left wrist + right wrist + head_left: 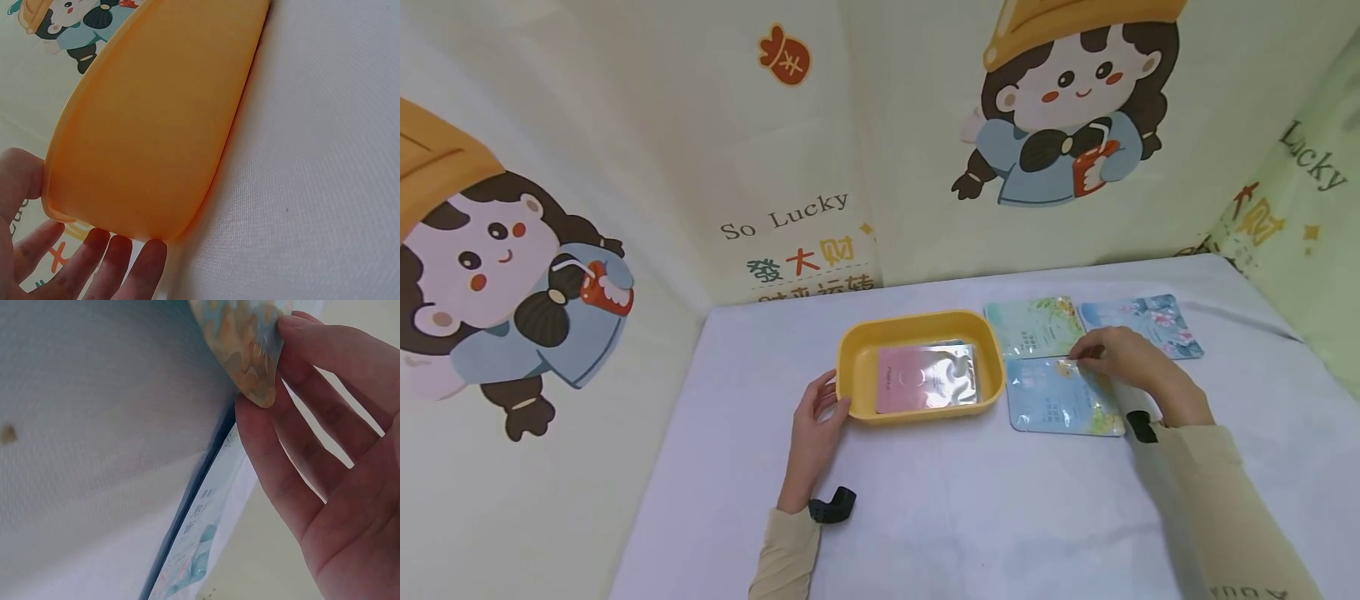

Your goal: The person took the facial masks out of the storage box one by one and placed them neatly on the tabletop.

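Observation:
A yellow plastic tray (865, 418) stands on the table. My left hand (817, 421) grips its left end, thumb by the rim and fingertips (153, 250) against the end wall. Inside lies a pink and silver sachet (898, 379), with the edge of another showing behind it. To the right of the tray is a light-blue flat sachet (1045, 400) with yellow flowers. My right hand (1123, 358) pinches its upper right corner between thumb and fingers; in the right wrist view that flowered corner (244, 356) tilts up off the cloth.
A green sachet (1030, 327) and a blue one with pink flowers (1142, 323) lie in a row behind. White cloth (947, 500) covers the table. A printed curtain (917, 225) hangs at the back and sides.

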The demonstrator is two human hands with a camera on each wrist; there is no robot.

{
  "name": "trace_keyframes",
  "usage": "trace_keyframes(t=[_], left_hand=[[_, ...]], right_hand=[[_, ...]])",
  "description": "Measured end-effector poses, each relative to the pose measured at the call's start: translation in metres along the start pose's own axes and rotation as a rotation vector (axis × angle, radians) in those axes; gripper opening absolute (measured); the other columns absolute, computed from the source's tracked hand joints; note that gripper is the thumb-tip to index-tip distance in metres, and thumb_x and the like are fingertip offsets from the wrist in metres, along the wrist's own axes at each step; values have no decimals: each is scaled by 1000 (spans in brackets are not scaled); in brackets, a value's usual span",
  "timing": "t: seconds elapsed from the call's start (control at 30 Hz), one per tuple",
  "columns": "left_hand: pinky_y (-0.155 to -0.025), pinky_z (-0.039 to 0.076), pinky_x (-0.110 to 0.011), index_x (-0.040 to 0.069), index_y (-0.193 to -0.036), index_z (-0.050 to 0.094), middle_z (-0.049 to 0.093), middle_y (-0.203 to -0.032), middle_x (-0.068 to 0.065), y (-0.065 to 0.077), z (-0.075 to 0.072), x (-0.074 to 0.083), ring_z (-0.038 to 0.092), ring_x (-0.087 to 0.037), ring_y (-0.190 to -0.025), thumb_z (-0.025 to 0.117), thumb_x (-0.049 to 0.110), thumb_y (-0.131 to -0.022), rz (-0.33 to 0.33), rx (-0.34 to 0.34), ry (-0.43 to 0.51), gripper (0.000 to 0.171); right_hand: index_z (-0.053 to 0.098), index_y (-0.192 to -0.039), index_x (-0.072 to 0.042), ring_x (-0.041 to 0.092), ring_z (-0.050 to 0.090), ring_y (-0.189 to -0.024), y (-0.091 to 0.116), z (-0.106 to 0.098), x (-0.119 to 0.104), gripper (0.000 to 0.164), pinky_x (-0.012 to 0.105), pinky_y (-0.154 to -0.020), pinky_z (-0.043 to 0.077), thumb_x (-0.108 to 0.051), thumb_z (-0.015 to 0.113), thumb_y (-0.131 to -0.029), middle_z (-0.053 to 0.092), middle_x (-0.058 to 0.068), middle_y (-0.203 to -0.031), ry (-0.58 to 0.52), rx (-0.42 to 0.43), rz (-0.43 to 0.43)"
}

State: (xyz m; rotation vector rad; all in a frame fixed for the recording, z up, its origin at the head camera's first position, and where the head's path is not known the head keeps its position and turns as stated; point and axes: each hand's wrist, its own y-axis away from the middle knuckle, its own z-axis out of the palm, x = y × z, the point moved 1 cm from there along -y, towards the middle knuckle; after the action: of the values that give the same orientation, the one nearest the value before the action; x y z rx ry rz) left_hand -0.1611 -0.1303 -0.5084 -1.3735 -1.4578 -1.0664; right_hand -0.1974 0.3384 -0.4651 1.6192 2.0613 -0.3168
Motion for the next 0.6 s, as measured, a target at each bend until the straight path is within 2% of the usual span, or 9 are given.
trace_keyframes(t=[0.2,0.43,0.6], left_hand=[[-99,53,-30,29,-140,51,58,-133,0,-7,-3,2,57,-17,-122,66,26,-96,24,13,-21,47],[-104,49,-39,15,-144,48,55,-138,-11,7,-3,37,55,-25,-127,63,17,-97,-59,-15,-35,50],[-105,49,-37,15,-145,47,55,-139,-11,9,-2,36,54,-24,-127,63,16,-97,-63,-25,-30,50]], right_hand=[[74,-99,-2,28,64,-91,-6,-4,-2,11,49,-82,52,-3,69,-89,73,9,-97,1,12,-14],[74,-98,-3,27,64,-91,-5,-4,-3,11,47,-82,52,0,68,-89,72,8,-95,33,25,-28],[74,-97,-2,26,63,-88,-3,-7,-6,10,46,-79,52,-1,68,-88,71,8,-94,56,42,-55]])
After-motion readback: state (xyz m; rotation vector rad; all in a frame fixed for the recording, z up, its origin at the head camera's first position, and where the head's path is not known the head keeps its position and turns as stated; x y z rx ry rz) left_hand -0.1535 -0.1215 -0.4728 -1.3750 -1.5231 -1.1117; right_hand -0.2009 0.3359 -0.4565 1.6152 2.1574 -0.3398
